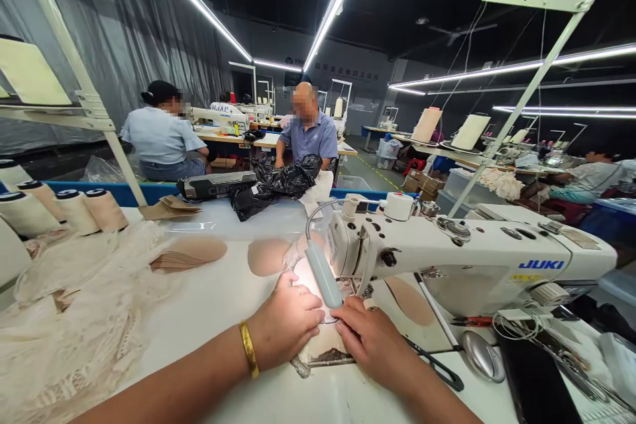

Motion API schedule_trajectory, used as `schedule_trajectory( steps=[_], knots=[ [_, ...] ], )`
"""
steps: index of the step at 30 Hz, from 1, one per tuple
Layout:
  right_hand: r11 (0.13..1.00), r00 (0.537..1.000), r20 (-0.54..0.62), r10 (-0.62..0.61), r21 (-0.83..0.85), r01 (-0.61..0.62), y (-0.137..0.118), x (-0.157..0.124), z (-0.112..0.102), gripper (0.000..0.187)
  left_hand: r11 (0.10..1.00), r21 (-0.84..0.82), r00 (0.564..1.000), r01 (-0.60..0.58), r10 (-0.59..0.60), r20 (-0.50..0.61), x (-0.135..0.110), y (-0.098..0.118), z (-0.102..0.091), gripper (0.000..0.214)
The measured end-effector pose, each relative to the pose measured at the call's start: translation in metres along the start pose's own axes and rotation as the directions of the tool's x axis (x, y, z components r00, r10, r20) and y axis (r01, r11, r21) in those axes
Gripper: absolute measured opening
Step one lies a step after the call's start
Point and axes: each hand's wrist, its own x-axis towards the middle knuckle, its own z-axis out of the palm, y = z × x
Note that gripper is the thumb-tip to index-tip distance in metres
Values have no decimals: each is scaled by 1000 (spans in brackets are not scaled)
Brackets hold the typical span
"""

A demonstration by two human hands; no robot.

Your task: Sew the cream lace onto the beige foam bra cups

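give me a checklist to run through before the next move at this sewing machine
1. Left hand on the pale, brightly lit fabric: ok, touching it.
2. Right hand at the work: ok, beside the grey tubular lamp's lower end.
3. Lamp lit: ok, bright glow beneath it.
4. White sewing machine's needle clear of fingers: cannot tell, needle not visible.
5. Black loop-handled tool well clear of right forearm: not ok, close beside it.
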Motion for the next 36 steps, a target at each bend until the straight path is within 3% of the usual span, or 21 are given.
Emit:
schedule_trajectory(
  steps=[5, 8, 11, 14, 16, 17, 19, 21, 26, 28, 30, 31, 33, 34, 35, 36],
  knots=[
    [999, 999, -18, 34, -38, -35, 2, 1, 6, 23, 994, -88, 995, 66, -59, 79, 4, -4, -5, 8],
    [998, 998, -55, 3, -57, -6, 6, 0, 12, 25, 970, -135, 964, 202, -173, 201, 19, -13, -21, 11],
    [994, 992, -105, -68, -94, 58, 16, 0, 20, 27, 886, -62, 873, 460, -438, 214, 45, -36, -38, 18],
    [986, 982, -116, -148, -90, 138, 29, 1, 27, 27, 715, 27, 707, 698, -695, 132, 70, -68, -40, 24],
    [987, 980, -127, -150, -70, 142, 34, 2, 30, 25, 618, 38, 606, 785, -779, 160, 81, -84, -33, 34],
    [989, 982, -129, -141, -62, 134, 36, 2, 32, 25, 589, 29, 575, 807, -797, 184, 84, -89, -28, 35],
    [990, 982, -128, -137, -57, 130, 37, 1, 33, 25, 557, -6, 546, 830, -811, 211, 87, -93, -21, 32],
    [987, 980, -125, -154, -67, 146, 36, 1, 32, 25, 534, -44, 533, 844, -828, 175, 85, -94, -26, 29],
    [988, 980, -150, -129, -102, 115, 27, 0, 27, 25, 491, -89, 488, 866, -871, -58, 55, -92, -92, 10],
    [993, 985, -155, -76, -97, 62, 18, 1, 23, 25, 500, -96, 490, 861, -865, -107, 30, -81, -112, 10],
    [997, 990, -143, -20, -79, 9, 10, 3, 18, 24, 536, -104, 528, 838, -844, -96, 0, -62, -111, 9],
    [997, 991, -134, -1, -71, -8, 7, 4, 16, 23, 587, -101, 578, 803, -809, -103, -16, -50, -104, 13],
    [998, 992, -122, 18, -62, -25, 3, 6, 12, 22, 810, -26, 790, 586, -578, -203, -45, -25, -78, 28],
    [998, 992, -120, 23, -59, -30, 3, 6, 11, 22, 893, -3, 876, 451, -443, -191, -55, -12, -64, 32],
    [998, 992, -120, 27, -55, -34, 3, 6, 10, 22, 948, -38, 942, 316, -318, -110, -61, 0, -50, 30],
    [998, 992, -121, 31, -50, -37, 4, 6, 9, 22, 969, -79, 971, 235, -237, -29, -63, 10, -39, 32]
  ],
)
